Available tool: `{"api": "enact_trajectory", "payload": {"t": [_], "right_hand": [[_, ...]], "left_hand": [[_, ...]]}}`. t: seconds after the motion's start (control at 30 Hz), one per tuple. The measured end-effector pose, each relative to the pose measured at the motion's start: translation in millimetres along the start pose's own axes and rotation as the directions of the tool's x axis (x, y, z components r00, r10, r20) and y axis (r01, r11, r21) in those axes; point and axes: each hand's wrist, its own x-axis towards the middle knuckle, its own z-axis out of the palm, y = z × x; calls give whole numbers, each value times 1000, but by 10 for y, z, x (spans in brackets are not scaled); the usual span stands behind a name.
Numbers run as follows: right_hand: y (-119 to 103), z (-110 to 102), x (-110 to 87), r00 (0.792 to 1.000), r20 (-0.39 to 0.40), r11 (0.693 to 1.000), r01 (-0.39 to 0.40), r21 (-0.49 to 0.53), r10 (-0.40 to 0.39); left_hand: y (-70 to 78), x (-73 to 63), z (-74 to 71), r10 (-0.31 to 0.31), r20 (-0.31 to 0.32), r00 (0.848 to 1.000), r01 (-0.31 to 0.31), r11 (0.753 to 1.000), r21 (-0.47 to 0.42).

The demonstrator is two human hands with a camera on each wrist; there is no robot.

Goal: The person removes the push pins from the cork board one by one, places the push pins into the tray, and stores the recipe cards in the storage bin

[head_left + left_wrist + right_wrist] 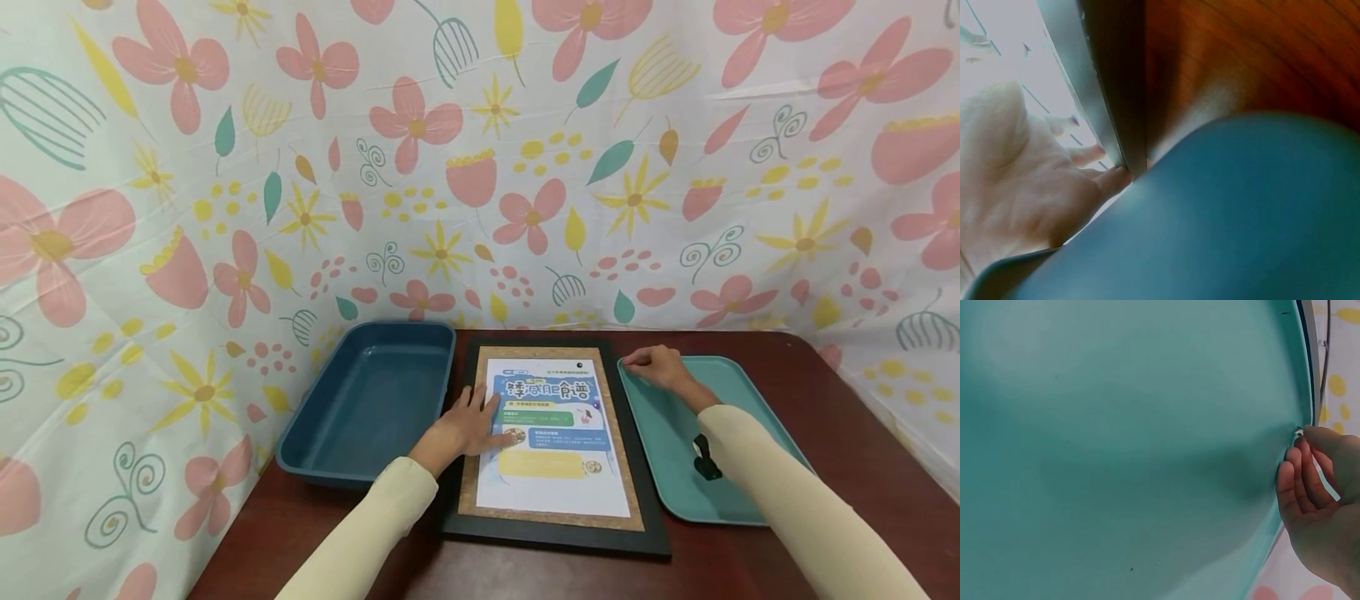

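While my left hand [467,421] lies spread on the poster [555,493], by the left edge of the corkboard [468,492], my right hand [663,368] pinches a tiny object [1299,432]; unclear, at the tray's [675,467] far-left corner

The head view looks forward and down from above over the counter [723,567] to the flowered cloth [532,125] behind, the widest and farthest of the three. The left wrist view sits very close, beside the bin [1229,212], facing the left grip's [1022,181] palm and the board's [1113,81] edge; the head view shares all three. The right wrist view looks closely across the tray [1122,412] at the right grip [1322,503], both shared with the head view.
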Motion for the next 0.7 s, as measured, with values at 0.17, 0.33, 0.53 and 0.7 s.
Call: {"api": "enact_trajectory", "payload": {"t": [0.17,0.33,0.53,0.7], "right_hand": [[12,13,25,1000,-11,1000,14,2,-14],[2,55,81,1000,-15,1000,19,6,-19],[-70,75,129,1000,-13,999,28,25,-28],[-143,108,155,999,-3,998,45,31,-45]], "left_hand": [[10,-7,-3,-6,0,1000,6,1000,-7],[3,-10,-3,-5,5,1000,5,1000,-9],[7,-5,-25,-3,11,1000,3,1000,1],[15,-11,-32,-6,19,1000,6,1000,2]]}}
